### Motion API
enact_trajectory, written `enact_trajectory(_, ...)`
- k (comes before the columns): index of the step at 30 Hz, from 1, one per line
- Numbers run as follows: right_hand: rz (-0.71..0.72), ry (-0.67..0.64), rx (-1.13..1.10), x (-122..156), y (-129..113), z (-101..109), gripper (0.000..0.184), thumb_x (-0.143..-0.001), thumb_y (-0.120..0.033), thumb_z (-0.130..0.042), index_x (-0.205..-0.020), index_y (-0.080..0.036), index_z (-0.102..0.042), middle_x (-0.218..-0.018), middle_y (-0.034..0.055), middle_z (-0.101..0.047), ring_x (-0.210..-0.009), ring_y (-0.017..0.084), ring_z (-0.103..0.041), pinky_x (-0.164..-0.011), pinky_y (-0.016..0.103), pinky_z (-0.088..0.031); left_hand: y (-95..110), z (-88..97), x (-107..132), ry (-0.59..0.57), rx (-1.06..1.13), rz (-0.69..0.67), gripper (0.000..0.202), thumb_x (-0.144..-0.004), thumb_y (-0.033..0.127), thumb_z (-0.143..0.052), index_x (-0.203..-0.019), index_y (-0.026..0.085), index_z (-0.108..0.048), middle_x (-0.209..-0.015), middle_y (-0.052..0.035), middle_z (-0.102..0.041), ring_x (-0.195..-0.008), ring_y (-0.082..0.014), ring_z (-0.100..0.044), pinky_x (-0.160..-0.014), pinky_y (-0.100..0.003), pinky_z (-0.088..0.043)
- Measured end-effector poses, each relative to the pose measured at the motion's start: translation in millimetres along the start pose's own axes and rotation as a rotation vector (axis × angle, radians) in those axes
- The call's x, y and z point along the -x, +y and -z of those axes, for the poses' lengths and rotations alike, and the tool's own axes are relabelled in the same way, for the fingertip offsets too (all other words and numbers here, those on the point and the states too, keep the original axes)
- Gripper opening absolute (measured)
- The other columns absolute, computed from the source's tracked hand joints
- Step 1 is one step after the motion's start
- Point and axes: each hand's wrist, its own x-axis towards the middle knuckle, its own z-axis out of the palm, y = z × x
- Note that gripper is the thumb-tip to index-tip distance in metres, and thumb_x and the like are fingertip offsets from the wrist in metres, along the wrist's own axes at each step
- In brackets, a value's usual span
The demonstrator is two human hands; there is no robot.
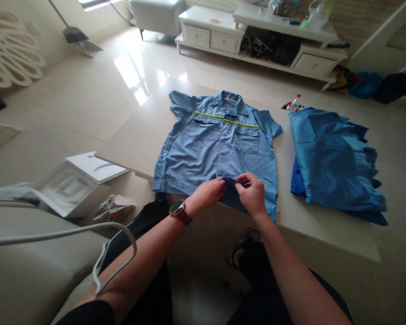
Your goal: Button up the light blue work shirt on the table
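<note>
Through the head camera I have the blue shirt (206, 140) face up on the counter (131, 151), collar pointing away, its hem at the near edge. My left grip (221, 184) is closed at the hem near the button line, fingers curled, apparently pinching the cloth. My right grip (239, 183) is closed in a thumb-and-finger pinch on the hem just beside it. Both hands cover part of the hem, so I cannot make out the exact contact of each fingertip. A darker fold of the shirt shows between and below them.

The white cable (64, 231) crosses in front of the left forearm and runs out at the left edge. The shoe (236, 256) below the counter is partly hidden.

Containers: the open box (49, 201) at left holds pale items, too blurred to identify. The crinkled packet (113, 208) lies beside it; its contents are unclear. The cabinet (206, 21) has dark objects in its open bay, indistinct in shadow; the plastic bag (320, 16) on top is cut off by the frame. The garment stack (334, 158) lies to the right of the shirt, its lower layers mostly covered.
</note>
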Motion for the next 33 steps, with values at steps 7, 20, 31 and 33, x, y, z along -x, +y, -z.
enact_trajectory(7,0.054,-0.047,0.005,2,-1,-4,0.007,-0.078,-0.025,-0.061,-0.075,-0.023,-0.066,-0.076,0.0021,-0.07,-0.071,0.019,-0.063,-0.071,0.031,-0.05,-7,12.5,-2,0.122,0.167,-0.042,0.012,-0.092,0.013,-0.06,-0.099,0.017,-0.068,-0.096,-0.004,-0.072,-0.086,-0.0166,-0.064,-0.08,-0.027,-0.048)
enact_trajectory(20,0.145,0.129,-0.032,2,-6,2,0.006,-0.081,-0.022,-0.062,-0.079,-0.023,-0.067,-0.077,0.0015,-0.068,-0.071,0.018,-0.061,-0.069,0.032,-0.051,-1,15.4,-4,0.159,0.466,-0.04,0.003,-0.085,0.015,-0.068,-0.088,0.017,-0.068,-0.075,0.0024,-0.066,-0.066,-0.0102,-0.054,-0.064,-0.022,-0.038)
enact_trajectory(31,0.192,-0.147,-0.087,2,-3,-3,0.01,-0.081,-0.02,-0.063,-0.081,-0.022,-0.072,-0.085,0.0036,-0.071,-0.075,0.019,-0.066,-0.072,0.032,-0.053,-3,13.2,-5,0.284,0.541,-0.01,0.008,-0.086,0.012,-0.065,-0.092,0.017,-0.067,-0.078,0.0018,-0.067,-0.069,-0.0107,-0.056,-0.065,-0.021,-0.039)
enact_trajectory(33,0.193,-0.175,-0.097,2,-4,-2,0.011,-0.085,-0.026,-0.064,-0.081,-0.022,-0.073,-0.084,0.0034,-0.07,-0.076,0.019,-0.066,-0.073,0.033,-0.053,-4,13.2,-6,0.29,0.555,0.008,0.014,-0.083,0.011,-0.065,-0.095,0.017,-0.064,-0.081,0.0015,-0.068,-0.069,-0.011,-0.058,-0.066,-0.021,-0.04)
